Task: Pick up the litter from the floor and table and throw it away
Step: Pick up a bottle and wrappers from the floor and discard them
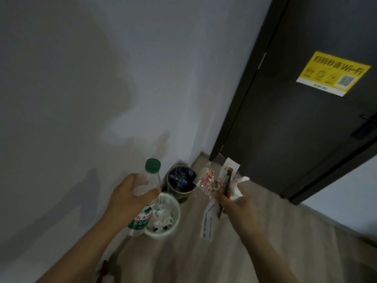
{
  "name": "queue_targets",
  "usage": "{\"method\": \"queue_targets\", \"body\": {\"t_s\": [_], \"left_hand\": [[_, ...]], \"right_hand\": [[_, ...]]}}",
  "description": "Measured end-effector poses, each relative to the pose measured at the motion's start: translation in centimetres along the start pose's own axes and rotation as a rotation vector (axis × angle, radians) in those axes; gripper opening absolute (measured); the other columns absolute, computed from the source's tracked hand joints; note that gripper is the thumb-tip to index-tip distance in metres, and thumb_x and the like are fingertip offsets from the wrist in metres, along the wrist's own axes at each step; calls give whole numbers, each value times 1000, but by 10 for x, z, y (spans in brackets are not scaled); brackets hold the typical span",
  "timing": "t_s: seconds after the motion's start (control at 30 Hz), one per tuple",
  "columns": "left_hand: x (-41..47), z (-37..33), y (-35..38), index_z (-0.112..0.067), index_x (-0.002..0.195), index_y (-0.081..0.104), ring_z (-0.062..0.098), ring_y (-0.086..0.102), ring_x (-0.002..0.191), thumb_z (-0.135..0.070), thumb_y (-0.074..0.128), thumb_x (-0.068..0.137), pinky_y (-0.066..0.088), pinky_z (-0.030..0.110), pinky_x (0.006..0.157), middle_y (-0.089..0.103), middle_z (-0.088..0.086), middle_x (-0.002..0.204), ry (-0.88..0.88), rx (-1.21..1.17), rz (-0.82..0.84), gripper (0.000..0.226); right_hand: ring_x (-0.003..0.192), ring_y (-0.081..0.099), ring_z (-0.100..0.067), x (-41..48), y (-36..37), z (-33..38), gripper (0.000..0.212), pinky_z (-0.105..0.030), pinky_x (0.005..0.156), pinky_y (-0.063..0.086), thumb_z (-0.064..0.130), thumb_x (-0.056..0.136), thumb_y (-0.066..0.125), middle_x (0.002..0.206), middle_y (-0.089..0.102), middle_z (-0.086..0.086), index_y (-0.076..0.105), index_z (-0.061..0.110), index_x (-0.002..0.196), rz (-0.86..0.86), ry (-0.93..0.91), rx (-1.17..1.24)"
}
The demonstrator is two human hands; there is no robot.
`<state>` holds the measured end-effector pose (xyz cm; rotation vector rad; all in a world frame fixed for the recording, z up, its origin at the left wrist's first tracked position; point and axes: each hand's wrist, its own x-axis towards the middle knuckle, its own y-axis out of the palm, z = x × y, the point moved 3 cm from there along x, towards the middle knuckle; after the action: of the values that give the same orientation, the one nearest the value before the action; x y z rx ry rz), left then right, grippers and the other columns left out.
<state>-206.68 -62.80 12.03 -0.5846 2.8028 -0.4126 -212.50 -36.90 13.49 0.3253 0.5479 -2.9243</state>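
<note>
Disposal was judged to be the step in hand. A clear plastic bottle with a green cap was gripped around its upper body by the left hand, fingers and thumb curled round it, and was held tilted over the near-left edge of a white bin. A bunch of litter, made up of clear printed wrappers, crumpled white paper and a thin dark item, was pinched in the curled fingers of the right hand, to the right of both bins and above the floor. Crumpled waste was seen inside the white bin. A dark bin was placed just beyond it, in the far corner beside a dark door. For the next move, each hand would need to be brought over a bin opening before its grip was released. The light wrappers were judged likely to drift and best released low.
</note>
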Motion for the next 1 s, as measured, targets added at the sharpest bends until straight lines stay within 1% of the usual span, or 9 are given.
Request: {"method": "queue_targets", "body": {"t_s": [0.17, 0.23, 0.4, 0.53, 0.63, 0.7, 0.8, 0.9, 1.0], "left_hand": [[55, 13, 16, -33, 97, 53, -4, 56, 83, -26, 77, 77, 42, 17, 63, 60, -17, 94, -86, 28, -23, 32], [77, 18, 23, -36, 93, 53, 1, 60, 83, -26, 78, 76, 45, 20, 65, 63, -13, 93, -123, 31, -51, 31], [129, 34, 47, -27, 98, 58, 7, 63, 81, -30, 76, 76, 46, 20, 61, 65, -8, 91, -268, 59, -142, 29], [167, 61, 70, -26, 106, 56, 16, 64, 85, -45, 77, 72, 53, 33, 74, 64, -5, 95, -440, 118, -236, 45], [192, 85, 82, -30, 105, 51, 18, 62, 88, -65, 69, 58, 51, 34, 79, 62, -6, 96, -510, 163, -255, 61], [208, 105, 88, -30, 106, 50, 19, 61, 90, -60, 73, 62, 49, 34, 80, 61, -4, 99, -547, 187, -263, 58], [227, 146, 96, -24, 110, 53, 20, 61, 90, -46, 75, 73, 50, 36, 81, 63, 0, 101, -582, 248, -277, 48], [241, 195, 106, -19, 115, 54, 17, 59, 89, -45, 74, 74, 46, 31, 76, 61, -2, 99, -616, 296, -245, 52], [252, 245, 117, -17, 119, 54, 14, 55, 90, -42, 76, 73, 40, 28, 77, 57, -5, 101, -630, 335, -201, 57]], "right_hand": [[64, 66, -22, 77, 11, -7, 1, -27, 56, 53, 19, 90, 62, 80, 69, -11, 62, 18, 89, -40, 34, 10], [69, 67, -25, 115, 14, -13, 3, -31, 60, 56, 19, 90, 63, 79, 69, -12, 63, 16, 89, -6, 8, -8], [73, 70, -30, 218, 36, -32, 7, -44, 68, 58, 16, 87, 67, 78, 71, -14, 65, 10, 86, 217, 66, -94], [70, 69, -24, 294, 66, -57, 16, -36, 63, 56, 28, 85, 69, 75, 70, -9, 63, 13, 83, 345, 86, -297], [71, 67, -25, 332, 92, -83, 22, -33, 61, 50, 31, 87, 67, 77, 68, -10, 54, 22, 70, 445, 63, -451], [71, 66, -23, 351, 112, -110, 30, -35, 62, 49, 30, 88, 64, 74, 67, -9, 50, 23, 62, 494, 90, -497], [74, 54, -13, 372, 146, -163, 41, -27, 63, 37, 41, 92, 55, 70, 57, -3, 43, 20, 58, 637, 24, -655], [74, 64, -19, 386, 181, -217, 28, -32, 63, 46, 43, 85, 61, 77, 66, -5, 57, 17, 75, 700, 161, -637], [74, 66, -16, 395, 217, -273, 24, -30, 63, 50, 46, 81, 64, 82, 67, -3, 58, 23, 80, 693, 262, -644]]}}
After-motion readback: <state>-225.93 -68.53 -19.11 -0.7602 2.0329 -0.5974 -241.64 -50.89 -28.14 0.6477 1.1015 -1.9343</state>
